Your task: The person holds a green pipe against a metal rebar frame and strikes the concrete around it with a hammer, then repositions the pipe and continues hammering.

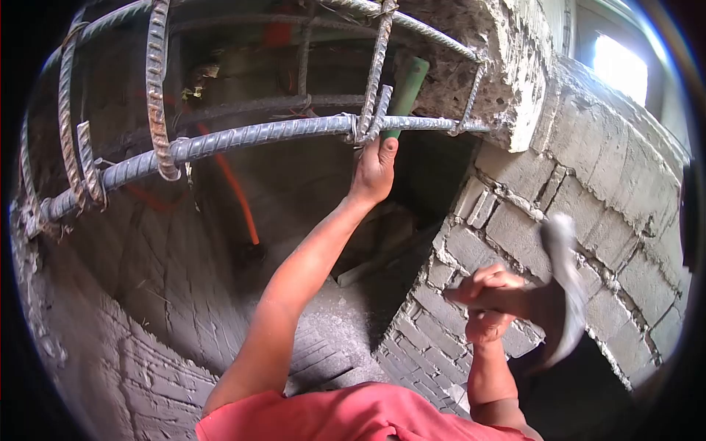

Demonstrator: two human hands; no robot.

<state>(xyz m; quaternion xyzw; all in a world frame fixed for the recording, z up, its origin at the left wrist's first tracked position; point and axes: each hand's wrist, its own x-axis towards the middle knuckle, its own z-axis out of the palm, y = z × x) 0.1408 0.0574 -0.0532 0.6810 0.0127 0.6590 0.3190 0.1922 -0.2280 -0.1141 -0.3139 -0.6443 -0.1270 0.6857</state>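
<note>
My left hand [376,170] reaches up under the rebar, its fingers closed around the lower end of a green rod-like piece [409,87]. That piece slants upward behind the lower bar, its top close to the rough concrete; I cannot make out its exact kind. At the right, my right hand [487,301] is wrapped around the handle of a claw hammer [553,305]. The hammer's head is smeared by motion and stands apart from the green piece, in front of the block wall.
A ribbed rebar cage [243,137] with tied stirrups crosses the top. Broken concrete [507,66] juts out at the upper right above a mortared block wall [588,191]. An orange tube [239,195] hangs behind the bars. A bright window [620,67] is at top right.
</note>
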